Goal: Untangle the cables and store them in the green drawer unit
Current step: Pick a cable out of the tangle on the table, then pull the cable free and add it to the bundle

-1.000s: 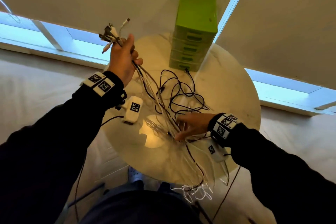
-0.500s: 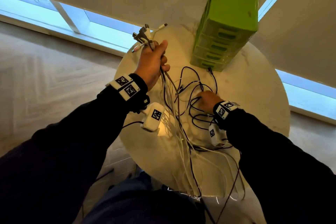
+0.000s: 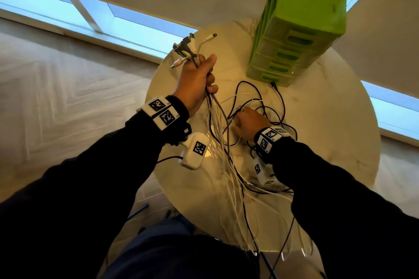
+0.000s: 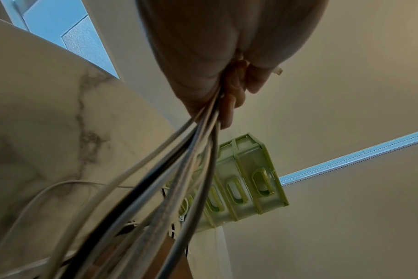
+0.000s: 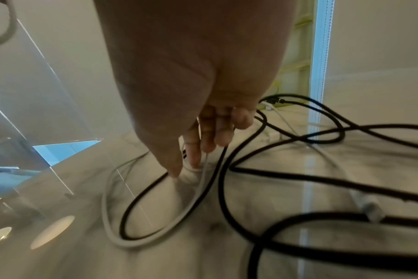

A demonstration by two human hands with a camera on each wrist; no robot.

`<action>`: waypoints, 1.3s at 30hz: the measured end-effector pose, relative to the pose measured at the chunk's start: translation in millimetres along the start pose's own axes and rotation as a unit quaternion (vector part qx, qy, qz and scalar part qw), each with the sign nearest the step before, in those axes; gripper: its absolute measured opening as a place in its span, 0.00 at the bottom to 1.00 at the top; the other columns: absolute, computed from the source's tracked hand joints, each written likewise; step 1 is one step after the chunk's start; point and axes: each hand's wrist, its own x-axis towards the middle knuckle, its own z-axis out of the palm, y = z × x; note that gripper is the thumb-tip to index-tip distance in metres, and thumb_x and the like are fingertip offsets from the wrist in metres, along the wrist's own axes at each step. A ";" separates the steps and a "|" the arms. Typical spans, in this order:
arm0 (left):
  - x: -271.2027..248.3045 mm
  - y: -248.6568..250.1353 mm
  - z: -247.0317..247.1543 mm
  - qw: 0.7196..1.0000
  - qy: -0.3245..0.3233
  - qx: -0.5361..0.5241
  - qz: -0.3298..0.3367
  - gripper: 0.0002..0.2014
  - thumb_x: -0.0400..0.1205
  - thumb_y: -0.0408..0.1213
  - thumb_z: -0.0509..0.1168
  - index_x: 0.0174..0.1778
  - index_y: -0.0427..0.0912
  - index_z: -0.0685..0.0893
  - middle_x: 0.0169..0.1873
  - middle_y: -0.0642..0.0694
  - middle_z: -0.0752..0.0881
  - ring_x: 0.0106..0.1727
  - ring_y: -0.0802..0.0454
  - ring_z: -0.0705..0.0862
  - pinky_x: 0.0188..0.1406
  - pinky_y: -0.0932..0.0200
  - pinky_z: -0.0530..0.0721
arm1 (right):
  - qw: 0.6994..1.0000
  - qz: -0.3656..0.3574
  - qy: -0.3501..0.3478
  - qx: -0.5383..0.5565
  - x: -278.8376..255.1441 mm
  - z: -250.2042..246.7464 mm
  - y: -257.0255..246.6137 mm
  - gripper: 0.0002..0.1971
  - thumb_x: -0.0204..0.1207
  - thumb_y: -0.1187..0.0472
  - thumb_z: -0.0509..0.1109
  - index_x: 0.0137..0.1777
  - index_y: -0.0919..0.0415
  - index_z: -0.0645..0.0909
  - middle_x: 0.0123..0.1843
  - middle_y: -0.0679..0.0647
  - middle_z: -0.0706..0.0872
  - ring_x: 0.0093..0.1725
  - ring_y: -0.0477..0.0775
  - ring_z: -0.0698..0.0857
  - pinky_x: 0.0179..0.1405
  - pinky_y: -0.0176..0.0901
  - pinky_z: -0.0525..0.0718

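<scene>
My left hand [image 3: 199, 81] is raised over the table and grips a bundle of white, grey and black cables [image 3: 218, 127]. Their plug ends [image 3: 190, 48] stick up out of the fist. In the left wrist view the fingers [image 4: 229, 98] curl round the strands [image 4: 179, 179]. My right hand [image 3: 248, 121] is low on the table among loose black loops [image 3: 281, 102]. In the right wrist view its thumb and fingers [image 5: 196, 151] pinch a thin white cable [image 5: 112, 217], with black cable [image 5: 298, 177] beside it. The green drawer unit [image 3: 299, 25] stands at the back, drawers closed.
The round marble table [image 3: 335, 142] stands by low windows [image 3: 140, 22]. Cable ends hang over its near edge [image 3: 249, 240] toward my lap. The drawer unit's handles [image 4: 236, 190] face me. Wood floor lies to the left.
My right hand has moved from the table's near middle farther back into the black loops and closed on a white cable. The left hand keeps holding the raised bundle.
</scene>
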 end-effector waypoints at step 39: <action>-18.9 -29.9 -2.7 0.999 0.002 -0.015 -0.031 0.19 0.89 0.34 0.62 0.34 0.50 0.64 0.27 0.52 0.62 0.22 0.58 0.61 0.22 0.63 0.62 | 0.980 0.059 0.040 0.185 -82.4 -62.6 2.0 0.19 0.85 0.52 0.56 0.35 0.62 0.74 0.41 0.61 0.80 0.45 0.63 0.79 0.42 0.52 0.73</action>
